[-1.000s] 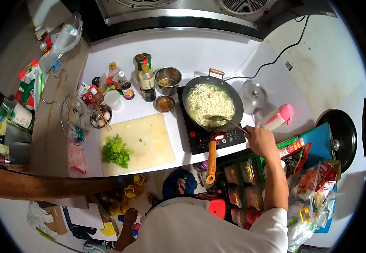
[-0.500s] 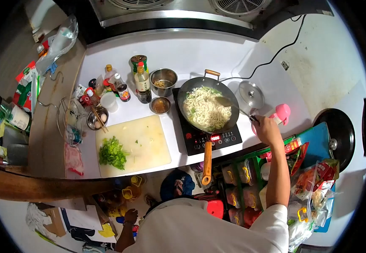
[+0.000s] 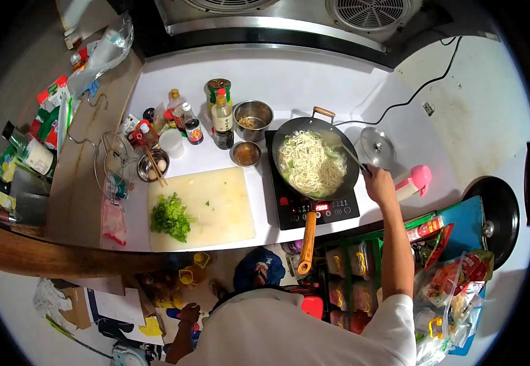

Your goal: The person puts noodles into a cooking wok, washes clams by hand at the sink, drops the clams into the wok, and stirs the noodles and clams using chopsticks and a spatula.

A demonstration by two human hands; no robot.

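My right hand (image 3: pixel 379 185) is closed on the handle of a metal spatula (image 3: pixel 353 157), whose blade is at the right side of a dark wok (image 3: pixel 284 175). White noodles (image 3: pixel 313 163) with green bits lie in the wok. It sits on a black induction cooker (image 3: pixel 287 215), its wooden handle (image 3: pixel 307 241) pointing toward me. My left hand (image 3: pixel 190 313) hangs low beside my body, away from the counter; its fingers are too small and dark to make out.
Chopped greens (image 3: pixel 171 218) lie on a cutting board (image 3: pixel 228 207). Bottles (image 3: pixel 223 122), a steel pot (image 3: pixel 253 119), a sauce bowl (image 3: pixel 246 154) and an egg bowl (image 3: pixel 153 165) stand behind. A glass lid (image 3: pixel 378 147) and pink-capped container (image 3: pixel 415 181) are at right.
The spatula blade has moved from the front of the noodles to the wok's right side, and my right hand has risen slightly toward the back. The view has shifted a little.
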